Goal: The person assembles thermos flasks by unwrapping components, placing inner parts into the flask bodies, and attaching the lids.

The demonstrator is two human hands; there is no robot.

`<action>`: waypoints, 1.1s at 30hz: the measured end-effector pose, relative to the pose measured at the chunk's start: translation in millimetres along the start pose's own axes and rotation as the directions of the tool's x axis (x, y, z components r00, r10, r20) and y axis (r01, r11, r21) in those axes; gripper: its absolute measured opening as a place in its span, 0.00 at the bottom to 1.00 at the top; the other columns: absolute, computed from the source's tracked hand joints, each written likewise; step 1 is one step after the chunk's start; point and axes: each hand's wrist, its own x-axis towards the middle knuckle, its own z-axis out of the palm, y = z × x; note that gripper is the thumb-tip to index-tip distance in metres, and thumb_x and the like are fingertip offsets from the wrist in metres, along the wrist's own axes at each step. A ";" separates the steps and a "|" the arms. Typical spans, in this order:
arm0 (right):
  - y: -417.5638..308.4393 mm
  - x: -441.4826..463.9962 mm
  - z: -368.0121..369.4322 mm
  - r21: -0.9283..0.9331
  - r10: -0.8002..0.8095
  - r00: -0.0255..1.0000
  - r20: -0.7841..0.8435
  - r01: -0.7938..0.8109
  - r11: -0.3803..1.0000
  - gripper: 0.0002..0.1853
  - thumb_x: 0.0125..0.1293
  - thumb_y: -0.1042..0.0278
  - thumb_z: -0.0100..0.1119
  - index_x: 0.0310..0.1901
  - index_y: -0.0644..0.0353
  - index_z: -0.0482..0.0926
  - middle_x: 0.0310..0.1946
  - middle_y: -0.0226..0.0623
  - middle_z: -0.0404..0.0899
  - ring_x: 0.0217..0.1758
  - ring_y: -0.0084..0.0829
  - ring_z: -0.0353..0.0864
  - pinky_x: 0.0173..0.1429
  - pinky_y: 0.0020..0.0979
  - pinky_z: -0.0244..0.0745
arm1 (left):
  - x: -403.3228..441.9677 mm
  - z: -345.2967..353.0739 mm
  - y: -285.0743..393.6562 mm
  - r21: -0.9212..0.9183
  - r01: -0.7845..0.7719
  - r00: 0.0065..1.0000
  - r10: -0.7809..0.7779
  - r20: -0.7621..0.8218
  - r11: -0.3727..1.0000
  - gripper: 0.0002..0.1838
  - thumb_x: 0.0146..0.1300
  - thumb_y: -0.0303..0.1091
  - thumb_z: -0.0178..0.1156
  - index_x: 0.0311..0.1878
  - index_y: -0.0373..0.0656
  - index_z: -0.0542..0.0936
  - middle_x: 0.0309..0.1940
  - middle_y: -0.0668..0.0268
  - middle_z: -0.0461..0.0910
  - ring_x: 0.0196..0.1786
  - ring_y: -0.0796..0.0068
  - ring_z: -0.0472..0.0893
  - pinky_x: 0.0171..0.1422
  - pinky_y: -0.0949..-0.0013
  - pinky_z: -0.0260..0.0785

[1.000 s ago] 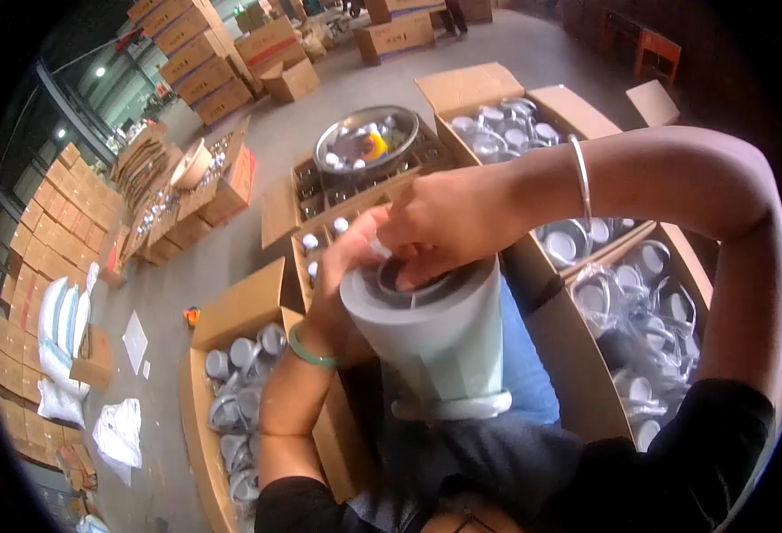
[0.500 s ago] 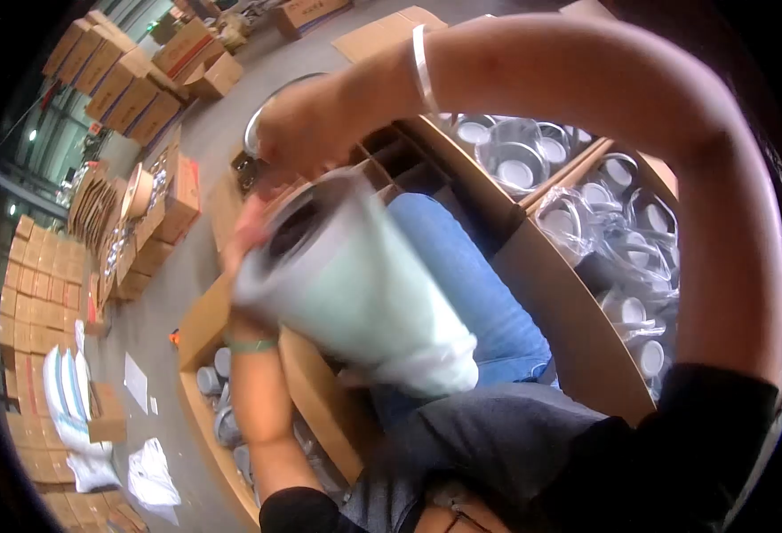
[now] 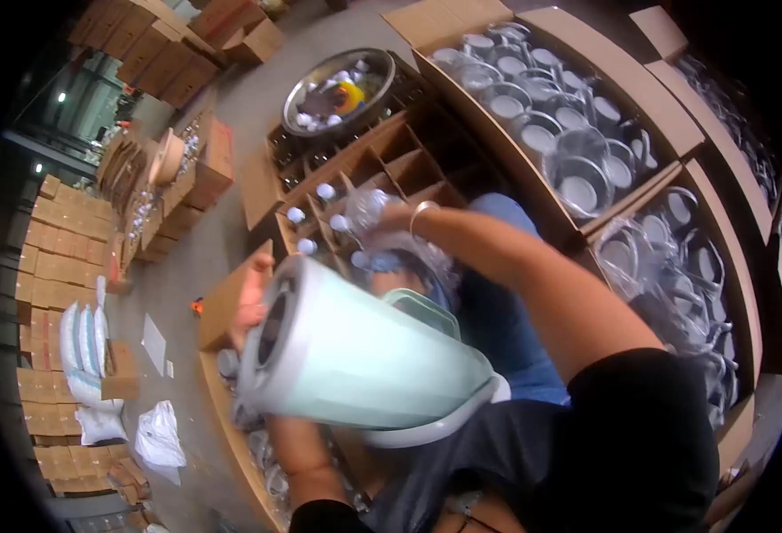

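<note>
A pale green jug (image 3: 373,351) lies tilted across my lap, its round grey-rimmed opening facing left. Its handle (image 3: 422,311) points up and away from me. My left hand (image 3: 253,293) grips the jug around the rim end, fingers showing past the far edge and the palm hidden behind it. Crumpled clear plastic bag (image 3: 366,209) bunches at my right hand (image 3: 391,219), which is closed on it beyond the jug. Right behind it stands a divided carton (image 3: 369,169) with several white-capped items in its cells.
A metal basin (image 3: 389,84) with small parts rests on the divided carton. At right, an open carton (image 3: 489,155) holds several grey lidlike parts in plastic, with another carton (image 3: 742,293) beside it. A carton (image 3: 222,444) of grey parts stands at lower left. Boxes are stacked at far left.
My right hand has come down from the jug's mouth to beyond its side, with clear plastic in it. The jug has turned, showing its handle, and the plastic around its lower end is gone.
</note>
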 end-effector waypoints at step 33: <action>3.4 -181.4 -156.2 0.684 -0.525 0.849 -0.055 0.415 0.600 0.07 0.70 0.67 0.61 0.44 0.60 0.79 0.34 0.28 0.79 0.36 0.18 0.75 0.40 0.25 0.71 | 93.1 -47.7 -76.5 0.807 -0.044 0.764 0.540 -0.354 0.590 0.20 0.74 0.51 0.53 0.30 0.47 0.76 0.25 0.70 0.76 0.23 0.71 0.73 0.27 0.64 0.63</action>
